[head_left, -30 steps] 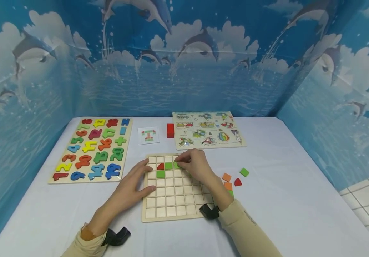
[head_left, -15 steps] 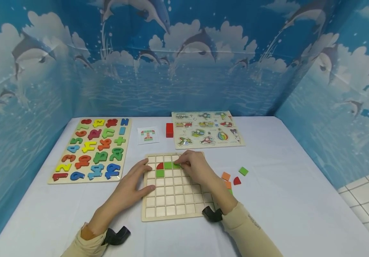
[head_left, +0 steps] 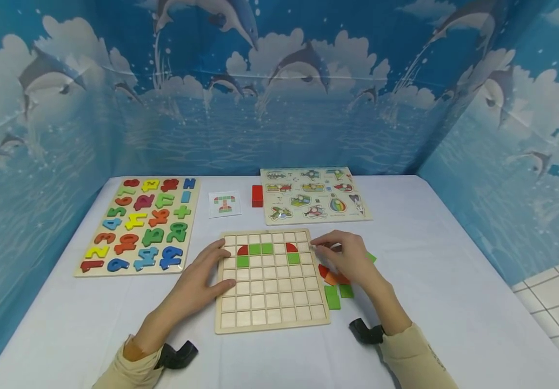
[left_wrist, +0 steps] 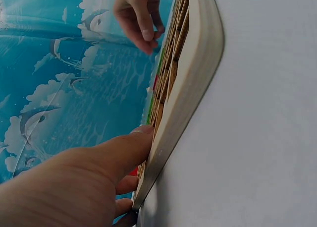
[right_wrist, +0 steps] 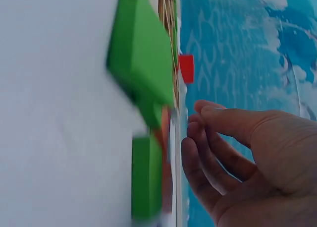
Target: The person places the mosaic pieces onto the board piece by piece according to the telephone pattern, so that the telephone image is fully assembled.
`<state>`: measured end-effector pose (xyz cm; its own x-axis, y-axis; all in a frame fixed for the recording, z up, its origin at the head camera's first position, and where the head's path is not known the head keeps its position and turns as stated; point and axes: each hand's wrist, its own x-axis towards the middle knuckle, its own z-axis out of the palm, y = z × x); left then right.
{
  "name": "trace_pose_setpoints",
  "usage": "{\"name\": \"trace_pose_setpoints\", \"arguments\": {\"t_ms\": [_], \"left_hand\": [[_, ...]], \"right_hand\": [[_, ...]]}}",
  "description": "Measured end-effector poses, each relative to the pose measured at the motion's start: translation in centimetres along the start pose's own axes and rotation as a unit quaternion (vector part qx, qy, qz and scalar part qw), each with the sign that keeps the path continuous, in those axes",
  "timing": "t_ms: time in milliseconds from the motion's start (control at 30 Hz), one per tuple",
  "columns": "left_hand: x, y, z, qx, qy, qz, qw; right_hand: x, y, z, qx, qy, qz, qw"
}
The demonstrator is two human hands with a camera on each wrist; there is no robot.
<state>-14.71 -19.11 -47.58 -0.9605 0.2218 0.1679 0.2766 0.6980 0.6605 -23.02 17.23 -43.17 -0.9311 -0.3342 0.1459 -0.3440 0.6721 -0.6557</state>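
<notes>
A wooden grid board (head_left: 260, 327) lies in front of me, with several tiles set in its upper cells: a red quarter-round tile (head_left: 243, 250) with green squares (head_left: 255, 249) beside and below it, and another red quarter-round (head_left: 291, 247) above a green square (head_left: 293, 258). My left hand (head_left: 199, 286) rests on the board's left edge, thumb and fingers spread. Just off the board's upper right edge hovers my right hand (head_left: 350, 256), fingers loosely bent and nothing between them. In the right wrist view that hand (right_wrist: 233, 162) is beyond green tiles (right_wrist: 143, 53).
Loose tiles lie right of the board: green (head_left: 332, 297), orange (head_left: 343, 279) and red (head_left: 323, 271). Behind are a pattern card (head_left: 225, 205), a red block (head_left: 257, 196) and a picture puzzle (head_left: 313, 197). A number puzzle (head_left: 138, 229) lies at left. A dolphin-print curtain (head_left: 279, 119) surrounds the table.
My right hand has left the second green square in the top row and moved right, off the board, uncovering the red quarter-round and green square there. My left hand has stayed put.
</notes>
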Motion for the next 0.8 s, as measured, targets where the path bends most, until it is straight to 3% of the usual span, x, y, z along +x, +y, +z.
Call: {"name": "trace_pose_setpoints", "arguments": {"t_ms": [133,367,600,800], "left_hand": [[0.0,-0.1,0.0,0.001,0.000,0.000,1.0000],[-0.2,0.2,-0.1,-0.003,-0.003,-0.007,1.0000],[-0.2,0.3,-0.2,0.000,0.000,0.001,1.0000],[-0.1,0.5,-0.2,-0.001,-0.001,0.003,1.0000]], "right_hand": [[-1.3,2.0,-2.0,-0.006,0.023,0.044,0.9987],[-2.3,4.0,-4.1,-0.038,0.064,0.079,0.9941],[-3.1,5.3,-5.8,-0.049,0.070,0.115,0.9897],[-3.7,5.9,-6.3,-0.053,0.050,0.140,0.9874]]}}
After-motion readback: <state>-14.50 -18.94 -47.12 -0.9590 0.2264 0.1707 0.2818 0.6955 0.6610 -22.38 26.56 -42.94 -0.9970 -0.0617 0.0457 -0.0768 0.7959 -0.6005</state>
